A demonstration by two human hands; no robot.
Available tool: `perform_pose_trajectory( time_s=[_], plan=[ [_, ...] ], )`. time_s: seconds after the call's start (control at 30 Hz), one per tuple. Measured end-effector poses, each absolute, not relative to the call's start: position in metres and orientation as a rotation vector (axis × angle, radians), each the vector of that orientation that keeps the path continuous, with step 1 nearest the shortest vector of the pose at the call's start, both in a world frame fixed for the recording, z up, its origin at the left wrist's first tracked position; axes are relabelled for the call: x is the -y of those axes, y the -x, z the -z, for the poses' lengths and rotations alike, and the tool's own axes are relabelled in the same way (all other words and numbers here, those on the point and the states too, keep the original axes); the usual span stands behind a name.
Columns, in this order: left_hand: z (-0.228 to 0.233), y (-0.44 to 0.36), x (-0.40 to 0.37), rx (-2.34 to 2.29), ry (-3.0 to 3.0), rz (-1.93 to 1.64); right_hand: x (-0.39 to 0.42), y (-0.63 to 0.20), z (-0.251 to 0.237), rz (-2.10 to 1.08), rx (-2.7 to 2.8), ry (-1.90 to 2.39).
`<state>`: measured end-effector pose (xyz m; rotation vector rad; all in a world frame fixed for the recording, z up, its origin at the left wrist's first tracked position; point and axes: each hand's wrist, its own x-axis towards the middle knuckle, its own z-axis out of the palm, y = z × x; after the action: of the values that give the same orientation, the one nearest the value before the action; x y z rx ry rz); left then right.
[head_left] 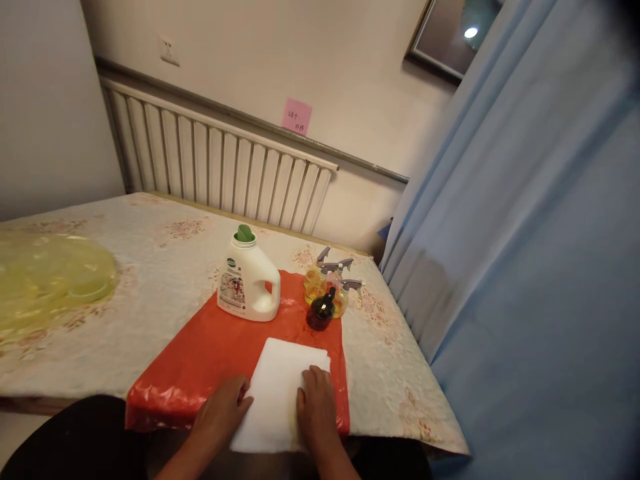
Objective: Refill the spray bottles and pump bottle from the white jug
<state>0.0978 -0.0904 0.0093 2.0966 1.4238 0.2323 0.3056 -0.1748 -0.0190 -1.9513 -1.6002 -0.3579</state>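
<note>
A white folded sheet [275,393], perhaps paper or thin cloth, lies on the red plastic sheet [200,350] with its near end over the table's front edge. My left hand [223,408] is closed at its left side, thumb and forefinger against the border. Palm down, my right hand [319,407] rests on the right part of the white sheet, fingers slightly bent and thumb apart. Beyond them stands a white jug [253,283] with a green piece [245,233] at its mouth. A dark round bottle [321,313] stands before several yellowish spray bottles [315,283].
The table carries a floral cloth [165,267]. Crumpled yellow see-through plastic [55,277] lies at the left. A blue curtain [525,220] hangs along the right side. Behind the table are a radiator [215,160] and a pink note [297,117] on the wall.
</note>
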Motion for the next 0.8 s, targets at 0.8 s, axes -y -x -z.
perform_pose_trajectory(
  time_s=[0.8],
  plan=[
    [-0.008,-0.098,0.087,-1.441,-2.099,-0.193,0.174,-0.315,0.065,0.506,1.546,1.84]
  ],
)
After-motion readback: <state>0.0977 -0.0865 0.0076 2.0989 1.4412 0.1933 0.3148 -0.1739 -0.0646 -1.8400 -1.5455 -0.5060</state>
